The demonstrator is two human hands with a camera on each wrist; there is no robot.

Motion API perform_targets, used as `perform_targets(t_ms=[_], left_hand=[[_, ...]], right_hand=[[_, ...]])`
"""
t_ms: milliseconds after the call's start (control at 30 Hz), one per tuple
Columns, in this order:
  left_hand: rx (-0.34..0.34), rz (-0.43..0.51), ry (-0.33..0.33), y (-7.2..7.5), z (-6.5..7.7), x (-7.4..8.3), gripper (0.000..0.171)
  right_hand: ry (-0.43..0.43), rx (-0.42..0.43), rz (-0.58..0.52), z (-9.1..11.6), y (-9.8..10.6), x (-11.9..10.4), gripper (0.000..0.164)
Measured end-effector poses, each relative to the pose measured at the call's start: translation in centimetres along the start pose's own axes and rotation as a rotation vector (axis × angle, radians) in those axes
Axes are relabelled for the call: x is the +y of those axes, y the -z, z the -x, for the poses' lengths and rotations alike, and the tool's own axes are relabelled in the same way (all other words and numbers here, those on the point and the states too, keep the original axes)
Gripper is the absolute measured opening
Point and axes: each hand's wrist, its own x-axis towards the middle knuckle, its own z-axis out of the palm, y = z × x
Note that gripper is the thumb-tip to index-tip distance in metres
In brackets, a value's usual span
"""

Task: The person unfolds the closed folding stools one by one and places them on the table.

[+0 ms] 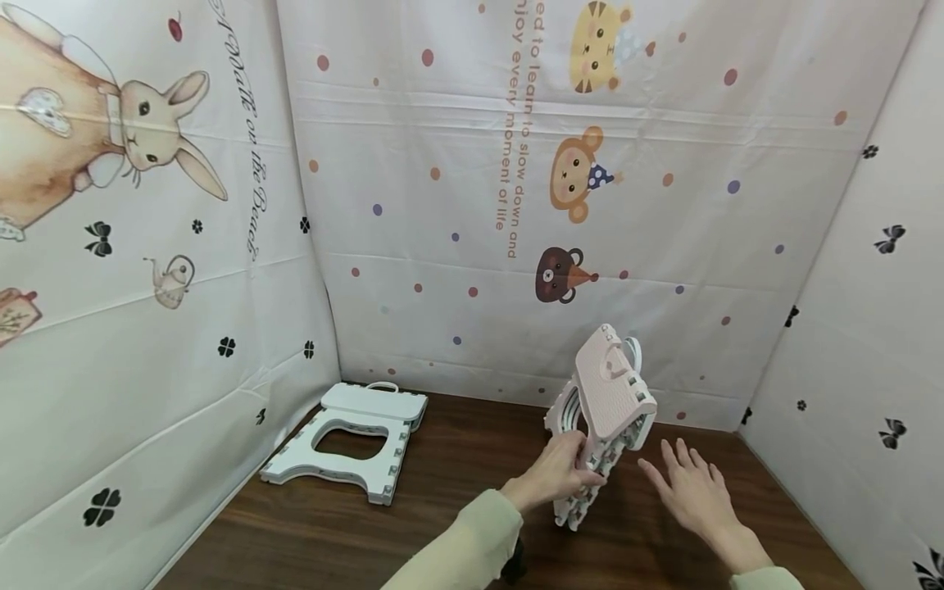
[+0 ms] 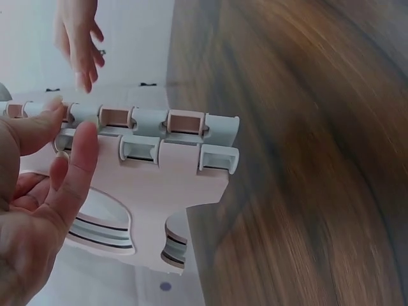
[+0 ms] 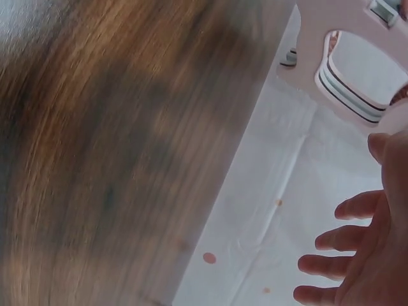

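Note:
A pink and white folding step stool [image 1: 610, 393] is held tilted over the table, its legs folded in close together. My left hand [image 1: 553, 474] grips the stool by its hinged leg edge, thumb on one side and fingers on the other. In the left wrist view, the pink leg panel [image 2: 175, 175] with its cut-out and white hinge pieces runs past the fingertips. To the right of the stool, my right hand [image 1: 696, 494] hovers with fingers spread, holding nothing. The right wrist view shows that hand [image 3: 366, 245] apart from the pink panel [image 3: 311, 57].
A white folding stool [image 1: 376, 467] lies folded flat at the left of the dark wooden table [image 1: 472, 459]. Printed cloth walls [image 1: 413, 246] rise along the back and both sides, the back one close behind the pink stool.

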Motion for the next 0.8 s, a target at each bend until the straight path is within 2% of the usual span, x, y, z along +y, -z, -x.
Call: perform_targets(t_ms=[133,367,667,800], left_hand=[[0.000,0.059,0.017,-1.0,-0.8,0.9,0.031],[0.025,0.015,0.009,-3.2,-1.7,1.1,0.033],[0.057,0.245,0.115,-5.8,-2.4,1.8,0.033],[0.073,0.225,0.112,-6.6,-2.5,1.3,0.032]], right_hand=[[-0.003,0.005,0.007,-0.1,0.2,0.5,0.082],[-0.004,0.010,0.013,-0.2,0.6,1.1,0.074],[-0.011,0.006,0.004,-0.9,2.3,2.0,0.064],[0.014,0.011,-0.021,-1.5,3.9,1.9,0.050]])
